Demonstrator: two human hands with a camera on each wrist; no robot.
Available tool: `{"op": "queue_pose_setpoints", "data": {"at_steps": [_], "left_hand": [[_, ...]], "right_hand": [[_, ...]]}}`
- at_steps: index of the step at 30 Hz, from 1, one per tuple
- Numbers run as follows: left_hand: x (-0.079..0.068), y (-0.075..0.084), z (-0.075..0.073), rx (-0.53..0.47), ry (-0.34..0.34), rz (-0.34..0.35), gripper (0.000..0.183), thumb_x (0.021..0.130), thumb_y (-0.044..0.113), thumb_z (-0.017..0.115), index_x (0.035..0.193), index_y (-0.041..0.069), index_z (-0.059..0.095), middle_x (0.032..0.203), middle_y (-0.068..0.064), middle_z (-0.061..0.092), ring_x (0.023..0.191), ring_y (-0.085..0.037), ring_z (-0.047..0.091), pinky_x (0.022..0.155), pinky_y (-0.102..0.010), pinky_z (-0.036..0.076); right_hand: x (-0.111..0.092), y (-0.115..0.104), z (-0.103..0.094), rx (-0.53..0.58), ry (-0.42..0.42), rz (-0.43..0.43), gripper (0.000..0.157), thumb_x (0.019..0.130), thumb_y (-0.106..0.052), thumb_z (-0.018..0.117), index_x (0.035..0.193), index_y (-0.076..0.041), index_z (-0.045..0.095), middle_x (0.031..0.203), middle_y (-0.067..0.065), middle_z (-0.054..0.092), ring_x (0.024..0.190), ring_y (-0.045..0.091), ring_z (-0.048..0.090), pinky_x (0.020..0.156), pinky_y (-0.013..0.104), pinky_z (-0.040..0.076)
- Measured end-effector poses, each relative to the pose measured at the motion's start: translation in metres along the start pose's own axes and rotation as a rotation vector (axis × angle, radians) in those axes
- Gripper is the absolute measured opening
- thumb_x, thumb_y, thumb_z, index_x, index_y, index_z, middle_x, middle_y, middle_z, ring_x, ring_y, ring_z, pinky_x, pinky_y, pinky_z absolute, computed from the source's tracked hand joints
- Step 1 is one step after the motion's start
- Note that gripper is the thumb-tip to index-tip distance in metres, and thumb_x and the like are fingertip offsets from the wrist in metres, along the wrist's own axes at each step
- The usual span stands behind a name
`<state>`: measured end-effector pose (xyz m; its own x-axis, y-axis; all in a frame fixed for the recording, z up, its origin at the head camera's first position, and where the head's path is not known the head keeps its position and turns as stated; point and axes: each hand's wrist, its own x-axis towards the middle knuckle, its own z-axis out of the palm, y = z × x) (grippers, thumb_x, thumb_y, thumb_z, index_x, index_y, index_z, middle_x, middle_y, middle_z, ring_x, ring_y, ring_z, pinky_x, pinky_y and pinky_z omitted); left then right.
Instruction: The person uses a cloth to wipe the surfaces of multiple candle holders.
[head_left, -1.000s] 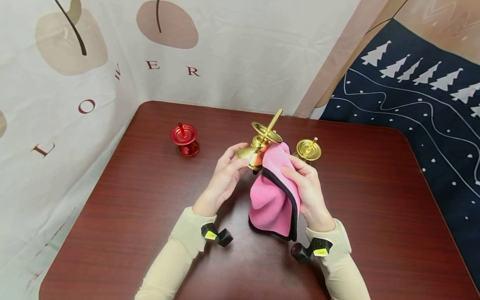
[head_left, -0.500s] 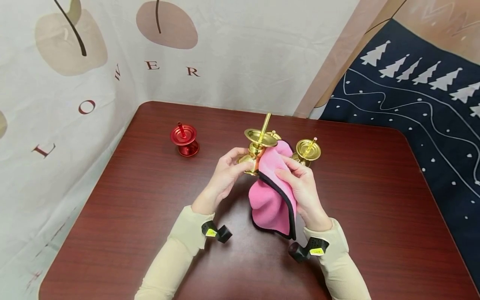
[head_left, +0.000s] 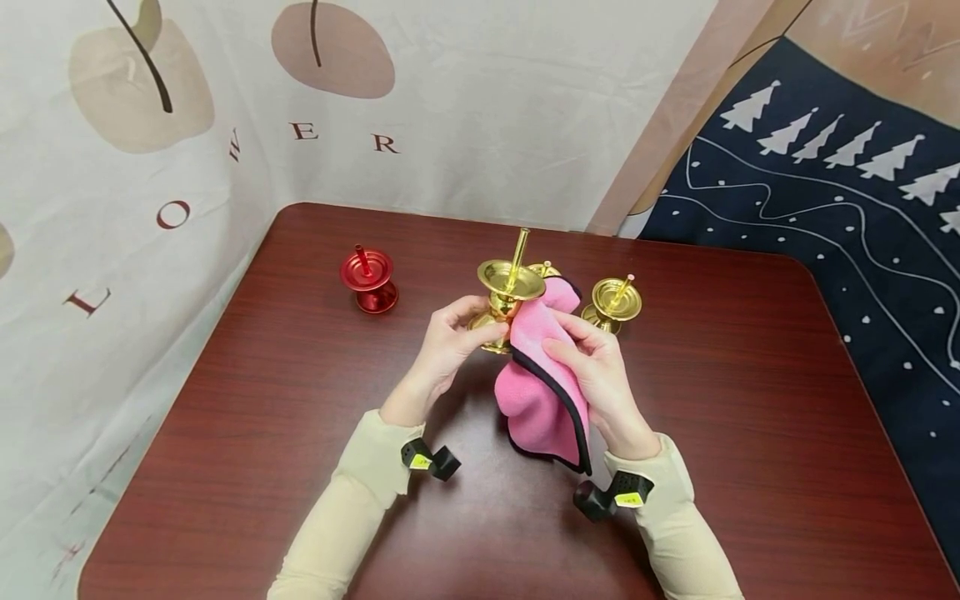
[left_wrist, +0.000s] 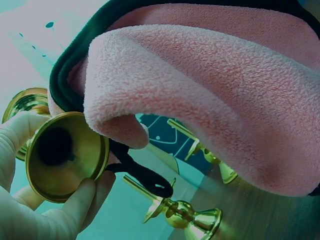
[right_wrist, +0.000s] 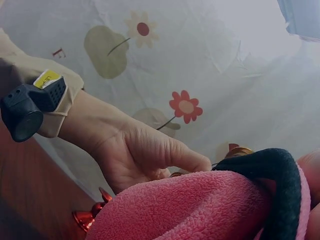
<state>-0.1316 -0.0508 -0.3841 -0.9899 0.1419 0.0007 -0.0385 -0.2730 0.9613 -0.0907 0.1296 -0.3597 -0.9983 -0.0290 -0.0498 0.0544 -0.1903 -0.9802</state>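
Note:
My left hand [head_left: 447,343] grips a gold candlestick [head_left: 512,281] by its base, above the table, nearly upright with its thin rod pointing up. In the left wrist view the hollow underside of that candlestick [left_wrist: 70,155] faces the camera, fingers around its rim. A pink cloth [head_left: 542,400] with black edging hangs from my right hand [head_left: 600,375], which pinches it between thumb and fingers. The cloth's upper part lies against the candlestick's right side. In the right wrist view the cloth [right_wrist: 185,210] hides most of the candlestick and the right fingers.
Just right of the cloth stands another gold candlestick [head_left: 617,302]. Behind the held one, a further gold candlestick [head_left: 546,268] is mostly hidden. A red candlestick [head_left: 370,279] stands at the left on the dark red table [head_left: 247,400]. Printed fabric [head_left: 465,108] hangs behind.
The held candlestick has turned from leaning right to nearly upright and shifted slightly left. Both hands and the cloth have moved slightly left with it. The standing candlesticks have not moved.

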Motion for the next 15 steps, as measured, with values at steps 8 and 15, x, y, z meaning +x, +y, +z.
{"op": "queue_pose_setpoints", "data": {"at_steps": [8, 15], "left_hand": [[0.0021, -0.0019, -0.0029, 0.044, 0.013, 0.037, 0.025, 0.074, -0.013, 0.067, 0.098, -0.010, 0.061, 0.082, 0.007, 0.064, 0.079, -0.009, 0.055, 0.072, -0.020, 0.045], [0.0068, -0.0071, -0.0059, 0.017, 0.100, 0.111, 0.038, 0.073, -0.014, 0.068, 0.110, -0.012, 0.058, 0.090, 0.008, 0.066, 0.087, -0.008, 0.059, 0.083, -0.023, 0.045]], "right_hand": [[0.0014, 0.0011, 0.0016, 0.009, -0.034, 0.004, 0.035, 0.083, 0.009, 0.057, 0.117, 0.001, 0.062, 0.094, -0.003, 0.067, 0.080, 0.010, 0.063, 0.070, 0.022, 0.053], [0.0029, 0.0006, 0.0002, 0.014, -0.011, 0.015, 0.032, 0.084, 0.007, 0.058, 0.113, -0.004, 0.064, 0.092, -0.002, 0.067, 0.080, 0.010, 0.062, 0.070, 0.021, 0.052]]}}
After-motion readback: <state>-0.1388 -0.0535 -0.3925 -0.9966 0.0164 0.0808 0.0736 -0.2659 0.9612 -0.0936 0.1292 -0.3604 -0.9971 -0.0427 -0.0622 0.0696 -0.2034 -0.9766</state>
